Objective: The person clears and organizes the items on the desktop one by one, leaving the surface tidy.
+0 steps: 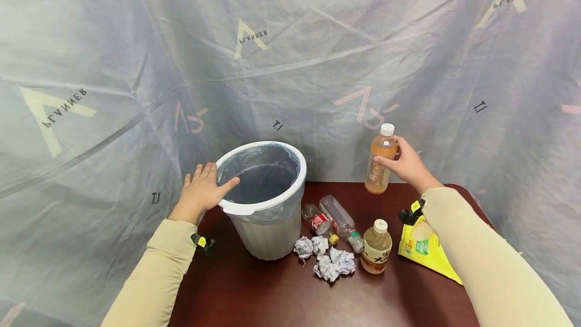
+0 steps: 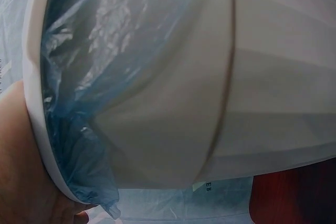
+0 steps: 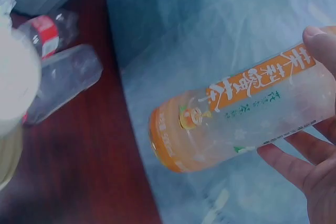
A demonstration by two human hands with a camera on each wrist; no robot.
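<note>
Pointing upward — orange bottle (image 1: 378,173), axis near-vertical

An orange-labelled bottle (image 3: 241,108) is gripped by the right hand (image 3: 319,174) before a bluish sheet (image 3: 168,30). On the dark red tabletop (image 3: 84,156), a red-labelled bottle (image 3: 46,34) and a clear bottle (image 3: 71,77) are seen beyond a blurred white object (image 3: 16,82).

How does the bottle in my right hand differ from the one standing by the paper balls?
The held bottle is taller and slimmer; the standing bottle is squat.

The held bottle is in your right hand; the standing bottle rests on the table.

The held bottle's label has orange on it; the standing bottle's is cream with dark writing.

Both have white caps.
</note>
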